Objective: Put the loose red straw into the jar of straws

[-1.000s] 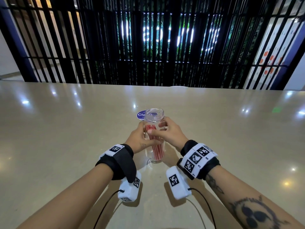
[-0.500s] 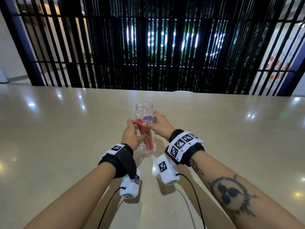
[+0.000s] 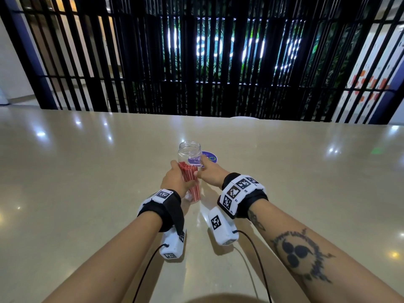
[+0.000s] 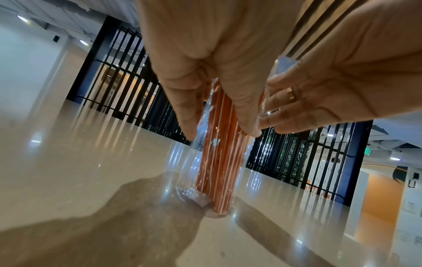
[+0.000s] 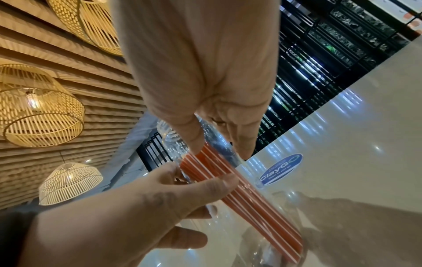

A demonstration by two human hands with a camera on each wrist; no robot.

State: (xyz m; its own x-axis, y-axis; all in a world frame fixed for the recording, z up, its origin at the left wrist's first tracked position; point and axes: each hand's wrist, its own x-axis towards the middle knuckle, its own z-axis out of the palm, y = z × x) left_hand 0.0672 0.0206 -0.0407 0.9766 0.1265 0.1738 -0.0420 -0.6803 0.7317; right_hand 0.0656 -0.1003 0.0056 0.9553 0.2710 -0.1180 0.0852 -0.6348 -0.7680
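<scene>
A clear open-topped jar [image 3: 189, 154] stands upright on the beige table [image 3: 87, 182], with a bundle of red straws [image 3: 190, 182] leaning inside it. My left hand [image 3: 175, 182] grips the jar's left side, thumb across the front. My right hand [image 3: 207, 174] grips its right side. In the left wrist view the red straws [image 4: 217, 162] reach the jar's base [image 4: 214, 213], with my left hand [image 4: 219, 90] wrapped round the glass. The right wrist view has my right hand [image 5: 217, 126] on the jar and the red straws [image 5: 239, 195] inside. No loose straw shows anywhere.
A round blue sticker [image 3: 209, 158] lies on the table just behind the jar, also the blue sticker [image 5: 280, 168]. Black vertical bars [image 3: 196, 62] rise beyond the table's far edge. Wrist cameras and cables hang under both forearms.
The jar, held in both hands, has been set a little farther from me and now stands in front of the blue sticker. Both hands keep their grip.
</scene>
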